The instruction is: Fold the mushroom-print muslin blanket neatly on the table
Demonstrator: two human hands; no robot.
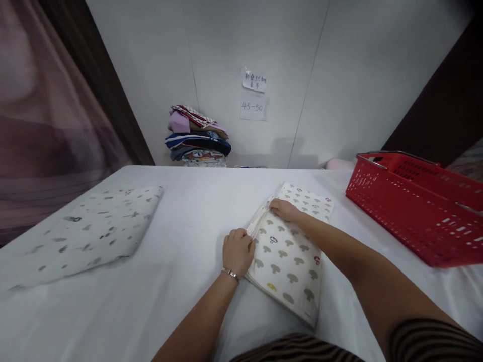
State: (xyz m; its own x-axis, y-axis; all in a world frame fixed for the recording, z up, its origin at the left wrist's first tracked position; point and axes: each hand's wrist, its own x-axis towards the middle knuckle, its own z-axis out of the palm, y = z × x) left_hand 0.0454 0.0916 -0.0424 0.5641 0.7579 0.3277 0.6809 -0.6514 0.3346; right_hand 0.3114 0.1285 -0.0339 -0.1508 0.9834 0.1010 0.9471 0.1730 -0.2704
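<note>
A folded white cloth [290,256] printed with grey, red and yellow mushrooms lies on the white-covered table [188,211], its layers showing along the left side. At that left edge my left hand [239,251], with a bracelet on the wrist, has its fingers curled over the cloth. Farther up the same edge, my right hand [285,208] pinches the layers between thumb and fingers. My right forearm crosses over the cloth. Part of the edge under the fingers is hidden.
Another folded printed cloth [109,226] lies flat at the left. A red plastic basket [407,216] stands at the right. Behind the table's far edge is a stack of folded clothes [198,138] against the wall, where paper notes [253,107] are stuck.
</note>
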